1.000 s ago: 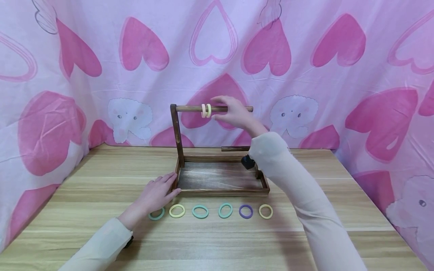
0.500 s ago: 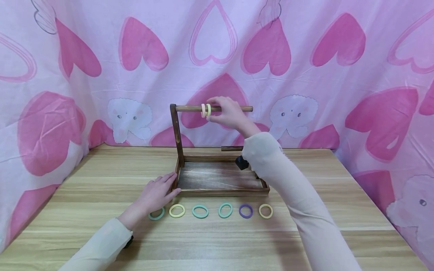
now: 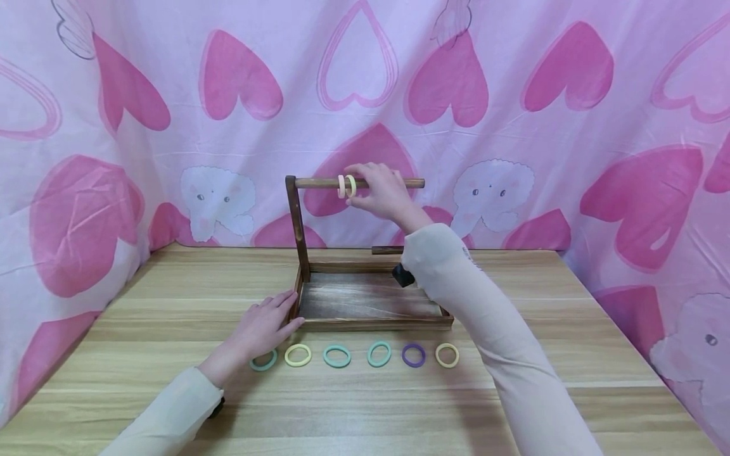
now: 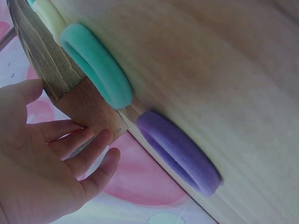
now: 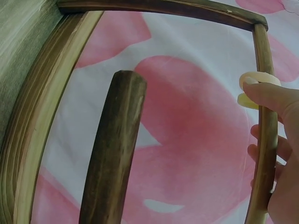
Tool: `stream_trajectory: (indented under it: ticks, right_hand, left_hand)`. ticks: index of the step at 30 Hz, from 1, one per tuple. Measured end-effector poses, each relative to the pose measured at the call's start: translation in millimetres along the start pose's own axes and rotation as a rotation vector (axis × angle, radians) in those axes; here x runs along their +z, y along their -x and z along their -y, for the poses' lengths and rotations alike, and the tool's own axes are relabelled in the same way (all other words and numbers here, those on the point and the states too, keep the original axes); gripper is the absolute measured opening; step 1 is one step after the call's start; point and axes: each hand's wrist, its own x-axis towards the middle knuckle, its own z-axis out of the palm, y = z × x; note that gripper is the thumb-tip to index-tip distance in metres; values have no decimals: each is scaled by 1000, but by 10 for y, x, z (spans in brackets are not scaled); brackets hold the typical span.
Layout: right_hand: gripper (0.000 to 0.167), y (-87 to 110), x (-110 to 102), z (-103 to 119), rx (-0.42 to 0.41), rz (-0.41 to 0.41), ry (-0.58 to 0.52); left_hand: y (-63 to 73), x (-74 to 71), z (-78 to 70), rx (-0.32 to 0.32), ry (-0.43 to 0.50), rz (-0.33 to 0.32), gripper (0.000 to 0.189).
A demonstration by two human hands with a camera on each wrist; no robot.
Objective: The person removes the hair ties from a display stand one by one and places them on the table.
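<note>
My right hand (image 3: 383, 193) is at the upper wooden bar (image 3: 325, 183) of a rack, with thumb and fingers around a pale yellow hair tie (image 3: 352, 186) threaded on it. Just left of this one, a peach hair tie (image 3: 341, 187) hangs on the same bar; the right wrist view shows my thumb over the rings. My left hand (image 3: 259, 326) rests with extended fingers against the left end of the rack's tray base (image 3: 376, 325). Close to that hand in the left wrist view lie a teal hair tie (image 4: 98, 65) and a purple hair tie (image 4: 180, 154).
Along the front of the tray runs a row of several hair ties, among them a purple one (image 3: 413, 356) and a yellow one (image 3: 447, 356). A lower wooden bar (image 3: 388, 250) stands behind my right sleeve. A pink heart-print curtain (image 3: 365, 63) surrounds the table (image 3: 365, 411).
My right hand has moved left along the upper bar to the yellow hair tie, which now tilts slightly. The left hand has stayed in place.
</note>
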Motion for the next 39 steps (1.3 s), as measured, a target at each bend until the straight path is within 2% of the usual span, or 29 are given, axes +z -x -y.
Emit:
stream_trajectory:
  ticks: [15, 25, 39]
  right_hand:
    - [51, 16, 27, 3, 11, -16, 42]
    - [47, 28, 47, -48, -11, -81, 34]
    - [43, 129, 10, -253, -26, -182, -42]
  left_hand:
    - [1, 3, -4, 3, -2, -7, 56]
    - [2, 5, -6, -4, 7, 2, 57]
    - [2, -3, -16, 5, 3, -10, 56]
